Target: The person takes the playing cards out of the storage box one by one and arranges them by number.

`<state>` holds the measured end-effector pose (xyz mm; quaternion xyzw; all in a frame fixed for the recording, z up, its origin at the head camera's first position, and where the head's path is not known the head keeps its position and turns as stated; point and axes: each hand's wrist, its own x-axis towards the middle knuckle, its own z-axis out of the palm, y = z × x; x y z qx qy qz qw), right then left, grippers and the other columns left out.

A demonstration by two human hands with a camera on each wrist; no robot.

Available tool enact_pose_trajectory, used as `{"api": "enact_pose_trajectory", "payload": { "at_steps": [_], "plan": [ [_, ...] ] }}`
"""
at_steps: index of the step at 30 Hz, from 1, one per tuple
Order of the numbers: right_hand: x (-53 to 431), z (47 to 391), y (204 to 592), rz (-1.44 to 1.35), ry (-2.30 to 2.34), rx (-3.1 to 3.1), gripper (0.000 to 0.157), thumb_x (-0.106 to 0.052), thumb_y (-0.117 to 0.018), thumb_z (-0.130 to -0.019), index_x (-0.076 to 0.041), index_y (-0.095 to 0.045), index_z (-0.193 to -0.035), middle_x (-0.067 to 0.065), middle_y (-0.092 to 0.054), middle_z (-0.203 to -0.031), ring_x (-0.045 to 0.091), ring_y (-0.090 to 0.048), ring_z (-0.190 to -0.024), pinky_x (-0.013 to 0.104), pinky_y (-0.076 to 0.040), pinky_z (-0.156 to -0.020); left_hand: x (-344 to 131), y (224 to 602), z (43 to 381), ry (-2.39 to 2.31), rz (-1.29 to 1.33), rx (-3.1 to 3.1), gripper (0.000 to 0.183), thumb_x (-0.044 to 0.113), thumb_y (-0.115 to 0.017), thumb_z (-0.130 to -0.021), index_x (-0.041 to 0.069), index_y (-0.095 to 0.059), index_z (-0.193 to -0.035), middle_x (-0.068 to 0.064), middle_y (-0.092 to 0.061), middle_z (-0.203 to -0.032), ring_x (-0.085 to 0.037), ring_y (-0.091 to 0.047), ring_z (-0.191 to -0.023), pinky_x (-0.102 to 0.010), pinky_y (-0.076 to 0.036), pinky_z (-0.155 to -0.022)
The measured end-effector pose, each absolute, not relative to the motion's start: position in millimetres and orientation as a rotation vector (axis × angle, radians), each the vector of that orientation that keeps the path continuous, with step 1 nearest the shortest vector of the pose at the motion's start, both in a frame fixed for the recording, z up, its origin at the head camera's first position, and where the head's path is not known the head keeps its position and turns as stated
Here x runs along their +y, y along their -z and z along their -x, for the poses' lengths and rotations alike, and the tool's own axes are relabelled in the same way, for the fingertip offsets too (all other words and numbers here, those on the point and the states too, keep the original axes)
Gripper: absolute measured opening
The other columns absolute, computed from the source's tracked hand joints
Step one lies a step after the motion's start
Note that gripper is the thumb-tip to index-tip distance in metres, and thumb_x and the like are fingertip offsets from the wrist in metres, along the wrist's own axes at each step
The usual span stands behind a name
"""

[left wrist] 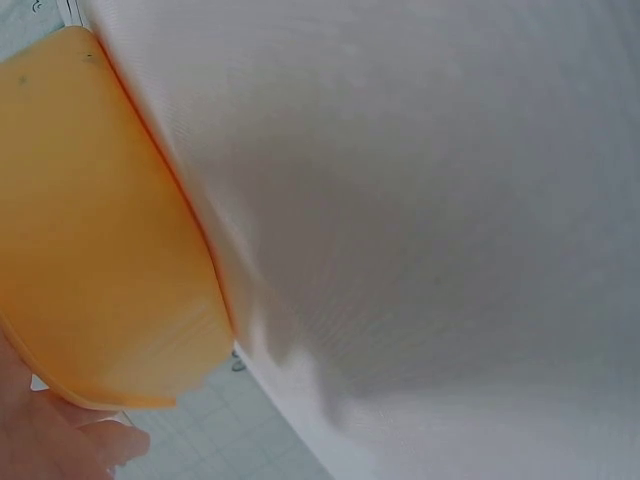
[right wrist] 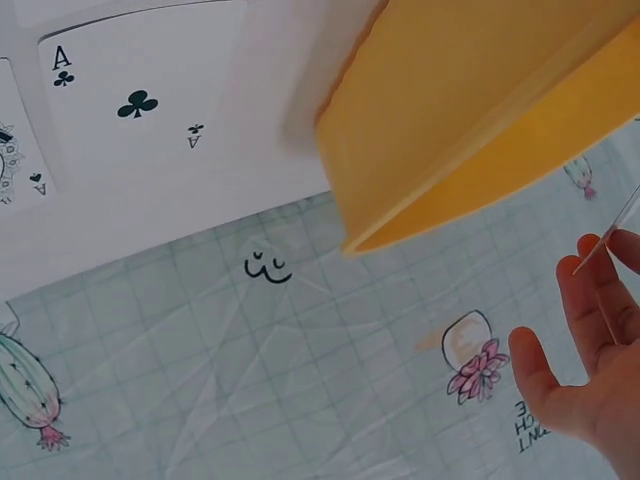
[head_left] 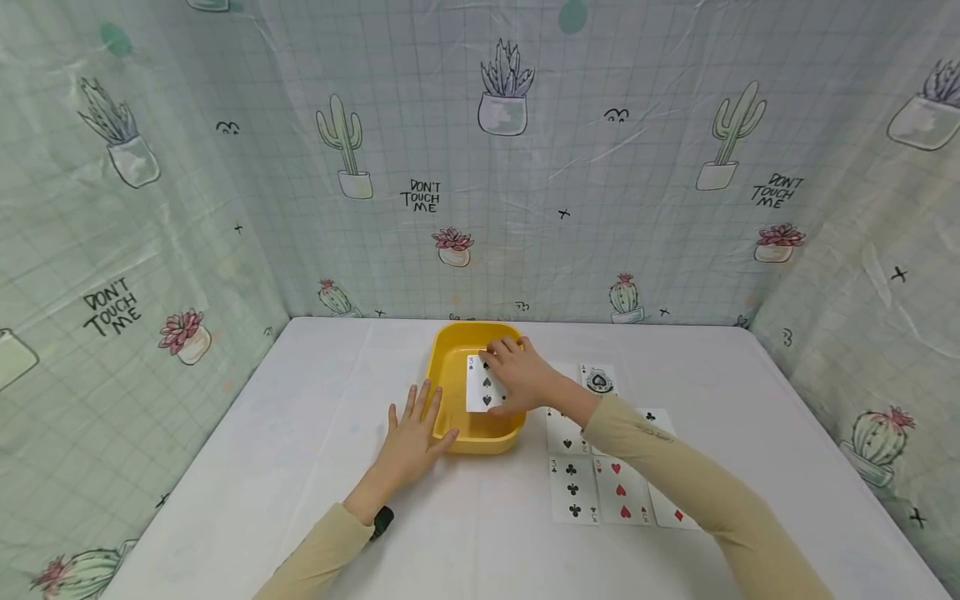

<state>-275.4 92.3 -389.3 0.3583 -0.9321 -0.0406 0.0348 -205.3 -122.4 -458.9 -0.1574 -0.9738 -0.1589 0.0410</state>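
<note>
A yellow plastic bin (head_left: 441,367) stands on the table toward the back. My right hand (head_left: 519,377) is over it and pinches a playing card (head_left: 477,390) with black spades by its edges. In the right wrist view, the thin edge of that card (right wrist: 622,220) shows between thumb and fingers of my right hand (right wrist: 590,350). At the bin's near left side, my left hand (head_left: 408,442) lies with fingers spread, fingertips right at the rim. The left wrist view catches part of that hand (left wrist: 60,440) against the bin's rim (left wrist: 100,395).
Right of the bin, several cards lie face up in rows, including a three of clubs (head_left: 564,508), a three of hearts (head_left: 611,504), an ace of spades (head_left: 597,380) and an ace of clubs (right wrist: 137,104). My right forearm covers some. A patterned curtain (head_left: 480,167) surrounds the white table (head_left: 300,433).
</note>
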Motion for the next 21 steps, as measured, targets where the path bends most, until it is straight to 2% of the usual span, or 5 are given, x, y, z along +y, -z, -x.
{"api": "enact_pose_trajectory", "payload": {
  "at_steps": [8, 21],
  "plan": [
    [109, 264, 384, -1.054, 0.075, -2.880, 0.089, -0.060, -0.063, -0.066, -0.009, -0.037, -0.134, 0.006, -0.040, -0.127, 0.022, -0.033, -0.115, 0.044, -0.029, -0.095, -123, 459, 204, 0.476, 0.493, -2.967, 0.072, 0.050, -0.043, -0.088, 0.007, -0.021, -0.142, -0.013, -0.011, -0.151, -0.037, -0.009, -0.137, -0.067, -0.014, -0.100],
    [149, 244, 377, -1.075, 0.026, -2.785, 0.089, -0.058, -0.065, -0.064, -0.008, -0.039, -0.133, 0.006, -0.043, -0.125, 0.023, -0.037, -0.111, 0.048, -0.032, -0.094, -123, 457, 204, 0.510, 0.516, -2.956, 0.072, 0.050, -0.042, -0.088, 0.007, -0.020, -0.143, -0.013, -0.010, -0.151, -0.036, -0.007, -0.138, -0.067, -0.012, -0.099]
  ]
}}
